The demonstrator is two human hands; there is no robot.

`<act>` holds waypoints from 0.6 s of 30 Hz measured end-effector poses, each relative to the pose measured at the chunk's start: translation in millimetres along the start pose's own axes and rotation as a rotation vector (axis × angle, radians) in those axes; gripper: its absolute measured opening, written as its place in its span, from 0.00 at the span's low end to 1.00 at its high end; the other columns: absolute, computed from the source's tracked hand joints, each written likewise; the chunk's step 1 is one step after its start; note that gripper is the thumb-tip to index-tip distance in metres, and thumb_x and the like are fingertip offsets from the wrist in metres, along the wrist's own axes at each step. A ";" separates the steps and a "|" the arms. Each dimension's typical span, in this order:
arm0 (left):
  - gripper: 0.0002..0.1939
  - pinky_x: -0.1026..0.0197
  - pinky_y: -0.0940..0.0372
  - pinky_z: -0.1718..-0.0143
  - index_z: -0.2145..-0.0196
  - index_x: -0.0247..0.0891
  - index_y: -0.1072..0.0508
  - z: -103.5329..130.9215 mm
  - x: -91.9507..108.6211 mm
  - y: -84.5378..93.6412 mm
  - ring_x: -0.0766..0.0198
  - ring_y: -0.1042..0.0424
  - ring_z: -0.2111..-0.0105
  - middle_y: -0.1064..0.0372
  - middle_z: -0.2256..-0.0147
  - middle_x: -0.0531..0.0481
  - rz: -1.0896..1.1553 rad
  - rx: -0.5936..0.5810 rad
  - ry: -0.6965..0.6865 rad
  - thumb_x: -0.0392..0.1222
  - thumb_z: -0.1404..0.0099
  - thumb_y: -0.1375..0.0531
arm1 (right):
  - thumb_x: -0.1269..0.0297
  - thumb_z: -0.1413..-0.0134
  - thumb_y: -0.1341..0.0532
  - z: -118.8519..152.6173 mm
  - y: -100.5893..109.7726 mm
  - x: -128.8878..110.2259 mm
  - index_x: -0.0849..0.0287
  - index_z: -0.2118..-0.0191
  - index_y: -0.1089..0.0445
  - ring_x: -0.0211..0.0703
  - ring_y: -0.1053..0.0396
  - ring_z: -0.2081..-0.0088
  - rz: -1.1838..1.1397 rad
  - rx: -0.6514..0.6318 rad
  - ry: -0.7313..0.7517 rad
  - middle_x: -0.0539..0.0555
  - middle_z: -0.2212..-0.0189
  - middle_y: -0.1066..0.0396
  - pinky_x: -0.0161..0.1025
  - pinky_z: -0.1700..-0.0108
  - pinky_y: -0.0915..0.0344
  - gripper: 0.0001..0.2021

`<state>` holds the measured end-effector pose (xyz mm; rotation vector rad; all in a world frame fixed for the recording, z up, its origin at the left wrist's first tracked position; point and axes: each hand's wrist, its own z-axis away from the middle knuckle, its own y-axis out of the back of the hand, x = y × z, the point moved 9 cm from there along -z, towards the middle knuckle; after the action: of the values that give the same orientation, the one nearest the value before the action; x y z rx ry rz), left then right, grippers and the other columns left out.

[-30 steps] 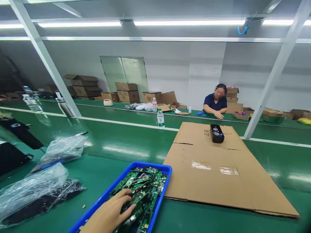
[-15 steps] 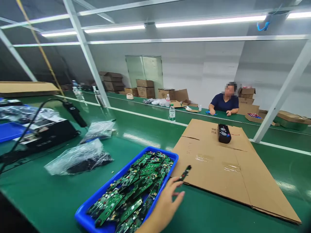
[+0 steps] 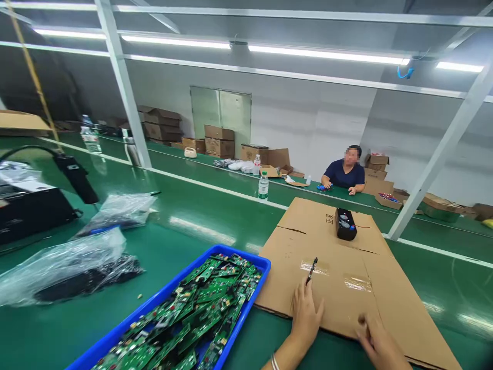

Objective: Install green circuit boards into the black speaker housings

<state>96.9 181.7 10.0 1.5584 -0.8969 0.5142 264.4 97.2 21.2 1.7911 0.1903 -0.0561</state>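
Observation:
My left hand (image 3: 306, 314) is closed on a narrow circuit board (image 3: 311, 270). It holds the board on edge over the near part of a flat cardboard sheet (image 3: 379, 280); I cannot tell whether the board touches it. My right hand (image 3: 381, 343), slightly blurred, is at the sheet's near edge with its fingers curled in; what they hold, if anything, is hidden. Left of my hands, a blue tray (image 3: 265, 264) is heaped with green circuit boards (image 3: 210, 294). Farther back on the cardboard lies a black box-shaped device (image 3: 345, 224) with two round parts and a thin red wire.
Plastic bags (image 3: 88, 259) with dark parts lie on the green table (image 3: 177, 241), left of the tray. A black unit (image 3: 31, 213) with a cabled handheld tool (image 3: 77, 177) stands beyond them. A water bottle (image 3: 263, 186) stands farther back. Across the tables sits a person (image 3: 346, 173).
My left hand has moved right, carrying the circuit board from beside the tray to over the cardboard. My right hand has come into view. The camera view has swung to the right.

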 end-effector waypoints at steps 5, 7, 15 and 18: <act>0.53 0.37 0.51 0.42 0.45 0.29 0.37 8.1 8.2 -17.6 0.37 0.47 0.43 0.42 0.43 0.33 -0.092 -0.197 -0.237 0.50 0.70 0.29 | 0.78 0.47 0.45 -137.1 26.8 21.5 0.69 0.58 0.36 0.47 0.41 0.49 0.189 -0.085 -0.084 0.64 0.48 0.43 0.40 0.49 0.39 0.09; 0.53 0.36 0.52 0.43 0.45 0.28 0.37 9.9 6.4 -20.0 0.36 0.47 0.44 0.42 0.43 0.32 -0.134 -0.206 -0.270 0.46 0.70 0.28 | 0.77 0.46 0.43 -177.6 29.6 31.3 0.69 0.56 0.36 0.49 0.45 0.45 0.244 -0.086 -0.138 0.62 0.43 0.50 0.45 0.45 0.43 0.10; 0.40 0.40 0.49 0.44 0.45 0.27 0.38 11.3 -4.4 -25.4 0.39 0.47 0.44 0.42 0.43 0.34 -0.230 -0.201 -0.327 0.38 0.56 0.33 | 0.68 0.40 0.44 -249.1 -0.1 55.4 0.61 0.46 0.40 0.50 0.45 0.46 0.304 -0.199 -0.386 0.58 0.41 0.54 0.48 0.49 0.38 0.16; 0.37 0.41 0.47 0.44 0.45 0.28 0.37 8.3 -9.4 -26.0 0.40 0.46 0.44 0.42 0.44 0.35 -0.249 -0.208 -0.356 0.38 0.54 0.34 | 0.66 0.40 0.43 -259.7 -8.5 57.1 0.61 0.45 0.41 0.50 0.45 0.46 0.275 -0.259 -0.425 0.59 0.42 0.52 0.49 0.49 0.38 0.18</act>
<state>110.1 176.0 -14.9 1.5650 -0.9709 -0.0381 302.5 357.0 64.2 1.4936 -0.3388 -0.2033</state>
